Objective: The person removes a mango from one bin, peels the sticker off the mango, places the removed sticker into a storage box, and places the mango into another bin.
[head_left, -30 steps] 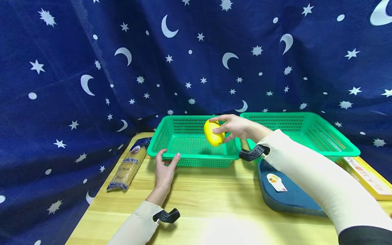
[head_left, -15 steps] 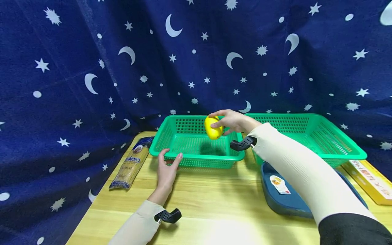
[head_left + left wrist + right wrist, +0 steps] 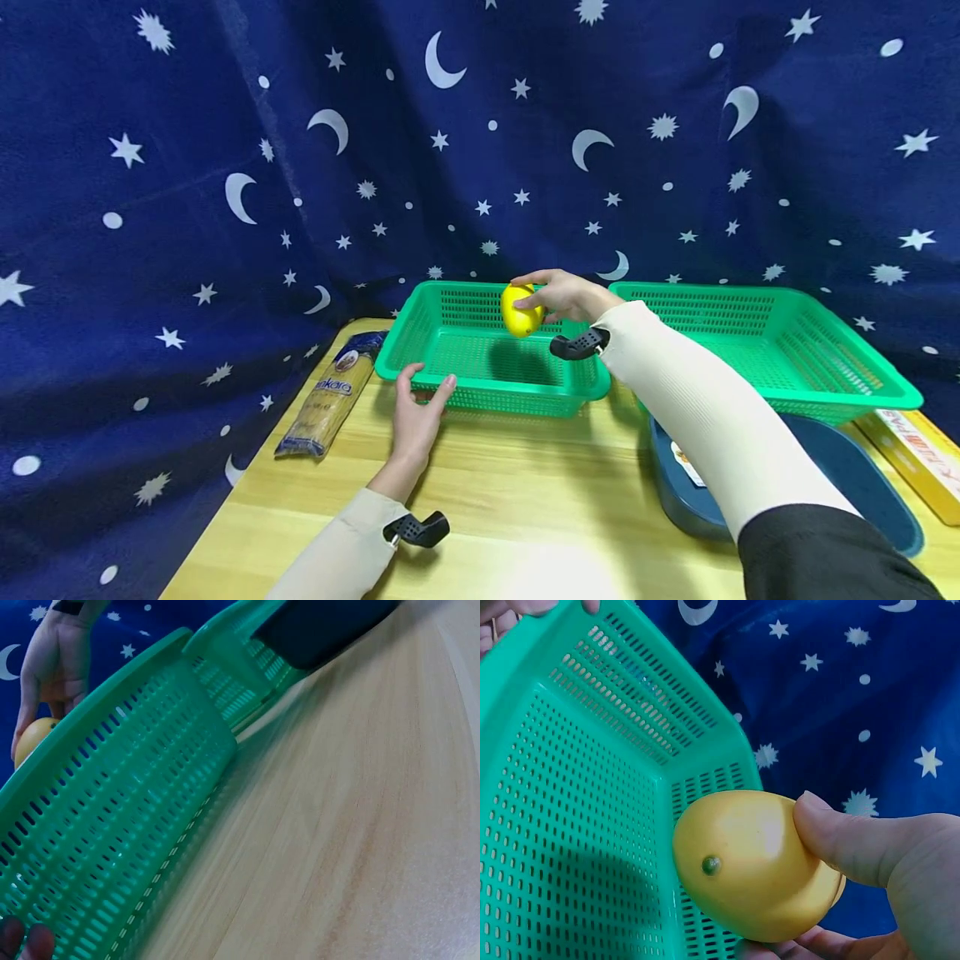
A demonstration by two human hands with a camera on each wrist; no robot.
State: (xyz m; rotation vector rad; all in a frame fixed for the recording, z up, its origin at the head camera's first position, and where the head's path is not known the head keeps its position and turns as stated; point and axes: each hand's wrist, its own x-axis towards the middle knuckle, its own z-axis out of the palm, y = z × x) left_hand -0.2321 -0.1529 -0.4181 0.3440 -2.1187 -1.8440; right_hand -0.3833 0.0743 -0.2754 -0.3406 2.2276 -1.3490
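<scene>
My right hand [image 3: 566, 293] holds a smooth yellow oval fruit [image 3: 521, 312] with a small green stem spot. The fruit hangs above the right part of a shallow green basket [image 3: 480, 386], with its shadow on the basket floor. In the right wrist view the thumb lies on one side of the fruit [image 3: 750, 862], with fingers partly hidden beneath it. My left hand [image 3: 418, 421] grips the basket's front rim near its left corner. In the left wrist view only fingertips [image 3: 36, 943] show, against the basket's outer wall.
A pasta packet [image 3: 330, 396] lies left of the basket on the wooden table [image 3: 480, 483]. Another green basket [image 3: 825, 367] stands to the right. In front of it are a dark blue tub [image 3: 678, 500], partly behind my right arm, and a yellow box [image 3: 918, 454].
My right hand has moved the fruit slightly up and leftward over the basket. My left hand keeps its place at the rim. The head view has shifted, so the scene sits farther right.
</scene>
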